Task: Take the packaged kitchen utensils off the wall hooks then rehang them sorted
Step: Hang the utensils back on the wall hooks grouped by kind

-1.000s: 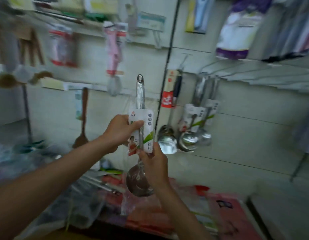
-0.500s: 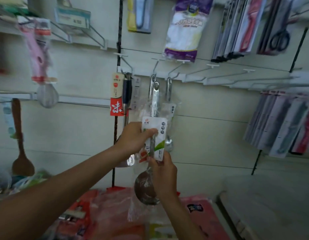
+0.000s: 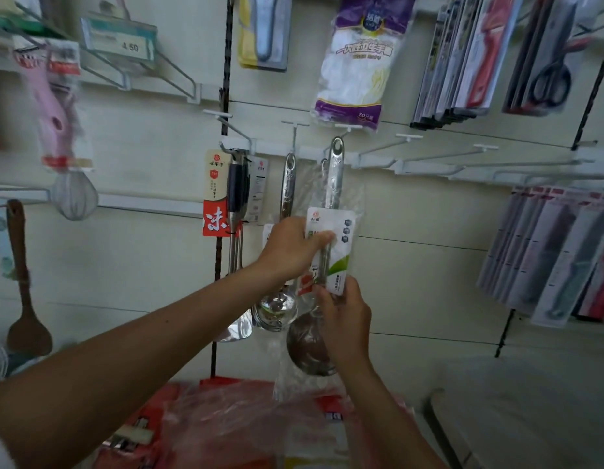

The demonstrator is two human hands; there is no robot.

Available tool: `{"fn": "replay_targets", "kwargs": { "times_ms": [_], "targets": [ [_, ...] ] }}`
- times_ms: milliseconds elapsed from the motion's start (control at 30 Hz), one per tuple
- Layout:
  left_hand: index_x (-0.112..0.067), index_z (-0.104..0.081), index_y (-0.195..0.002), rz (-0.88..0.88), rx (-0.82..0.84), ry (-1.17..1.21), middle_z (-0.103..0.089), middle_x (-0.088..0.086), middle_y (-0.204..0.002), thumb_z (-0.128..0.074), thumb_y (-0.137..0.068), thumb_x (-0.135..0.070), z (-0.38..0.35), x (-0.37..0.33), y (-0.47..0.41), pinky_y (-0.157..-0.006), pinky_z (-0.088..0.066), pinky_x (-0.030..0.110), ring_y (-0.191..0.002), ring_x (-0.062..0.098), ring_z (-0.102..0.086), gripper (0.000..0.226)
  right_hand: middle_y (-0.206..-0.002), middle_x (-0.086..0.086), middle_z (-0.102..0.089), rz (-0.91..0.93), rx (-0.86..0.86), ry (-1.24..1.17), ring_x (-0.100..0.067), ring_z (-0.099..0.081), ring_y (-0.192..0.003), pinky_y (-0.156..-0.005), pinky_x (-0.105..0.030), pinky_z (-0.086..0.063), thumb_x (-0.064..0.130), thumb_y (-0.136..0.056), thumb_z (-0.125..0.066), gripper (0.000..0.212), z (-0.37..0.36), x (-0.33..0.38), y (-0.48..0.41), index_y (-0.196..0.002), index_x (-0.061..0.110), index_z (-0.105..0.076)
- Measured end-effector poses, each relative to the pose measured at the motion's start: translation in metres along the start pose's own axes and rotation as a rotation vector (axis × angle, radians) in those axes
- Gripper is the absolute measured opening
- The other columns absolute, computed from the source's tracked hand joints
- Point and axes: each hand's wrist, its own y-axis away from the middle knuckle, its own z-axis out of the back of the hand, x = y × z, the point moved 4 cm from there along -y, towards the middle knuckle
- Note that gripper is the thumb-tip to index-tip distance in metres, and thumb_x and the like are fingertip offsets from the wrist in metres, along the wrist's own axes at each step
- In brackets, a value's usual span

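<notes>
Within the last second I brought the packaged ladle [image 3: 331, 238] across to the wall hooks [image 3: 383, 146]; its eyelet is level with them, not yet hung. Left hand [image 3: 290, 252] fingers pinch its card, and right hand [image 3: 344, 316] fingers grasp the handle below.

Ladle [image 3: 336, 170] raised, handle tip now at hook rail [image 3: 375, 156] lvl.

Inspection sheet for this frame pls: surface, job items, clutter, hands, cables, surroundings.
Surface: pale wall panel with white hooks, several bare.
Job's things: packaged ladle held up at the hooks, whether hung cannot tell; second ladle and spatula hanging left of it.
Clutter: red plastic packs heaped below.
Grippers: left hand pinches the ladle's label card; right hand grips lower, beside the bowl.
Cables: nothing seen.
Surroundings: glove bag, scissors, wooden spatula, whisk.
</notes>
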Motion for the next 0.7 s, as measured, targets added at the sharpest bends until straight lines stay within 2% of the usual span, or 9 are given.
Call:
{"fn": "replay_targets", "kwargs": {
  "times_ms": [67, 267, 433, 533, 633, 700],
  "targets": [
    [-0.008, -0.073, -0.106, 0.002, 0.004, -0.006, -0.075, 0.007, -0.094, -0.065, -0.093, -0.027, -0.001, 0.002, -0.001, -0.077, -0.058, 0.040, -0.079, 0.019, -0.070, 0.024, -0.090, 0.007, -0.070, -0.007, -0.001, -0.011, -0.005, -0.067, -0.080, -0.068, -0.030, -0.055, 0.027, -0.093, -0.069, 0.014, -0.001, -0.002, -0.001, -0.101, 0.022, -0.058],
    [-0.008, -0.073, -0.107, -0.025, 0.018, -0.051, -0.074, 0.008, -0.093, -0.065, -0.093, -0.026, -0.001, 0.004, 0.002, -0.070, -0.055, 0.033, -0.074, 0.015, -0.067, 0.023, -0.086, 0.009, -0.068, -0.020, 0.020, -0.036, -0.001, -0.065, -0.075, -0.063, -0.022, -0.050, 0.025, -0.093, -0.069, 0.014, -0.004, -0.005, 0.005, -0.098, 0.020, -0.057],
    [-0.008, -0.072, -0.108, -0.015, 0.024, -0.041, -0.074, 0.007, -0.096, -0.066, -0.093, -0.025, -0.003, 0.007, 0.000, -0.075, -0.056, 0.033, -0.084, 0.020, -0.070, 0.024, -0.089, 0.007, -0.070, -0.032, 0.009, -0.044, -0.008, -0.067, -0.079, -0.066, -0.029, -0.055, 0.025, -0.093, -0.069, 0.014, -0.005, -0.010, 0.006, -0.100, 0.019, -0.058],
    [-0.008, -0.072, -0.102, 0.009, 0.034, -0.047, -0.073, 0.007, -0.088, -0.066, -0.093, -0.025, -0.005, 0.011, -0.002, -0.065, -0.052, 0.029, -0.072, 0.018, -0.066, 0.021, -0.093, 0.007, -0.071, -0.061, 0.021, -0.048, -0.007, -0.068, -0.083, -0.068, -0.027, -0.056, 0.025, -0.093, -0.069, 0.016, -0.006, -0.015, 0.006, -0.105, 0.018, -0.061],
    [-0.006, -0.073, -0.101, 0.030, 0.032, -0.035, -0.073, 0.010, -0.086, -0.065, -0.093, -0.024, -0.009, 0.013, -0.006, -0.067, -0.052, 0.031, -0.071, 0.020, -0.066, 0.021, -0.094, 0.007, -0.071, -0.058, 0.026, -0.047, -0.006, -0.068, -0.082, -0.067, -0.026, -0.055, 0.024, -0.093, -0.069, 0.017, -0.006, -0.018, 0.000, -0.107, 0.016, -0.062],
    [-0.007, -0.072, -0.097, 0.036, 0.022, -0.044, -0.070, 0.004, -0.078, -0.066, -0.093, -0.026, -0.010, 0.014, -0.011, -0.062, -0.050, 0.028, -0.067, 0.016, -0.064, 0.020, -0.091, 0.007, -0.070, -0.052, 0.022, -0.053, -0.005, -0.067, -0.078, -0.065, -0.024, -0.053, 0.022, -0.093, -0.069, 0.016, -0.006, -0.019, -0.005, -0.106, 0.015, -0.063]
  ]
}}
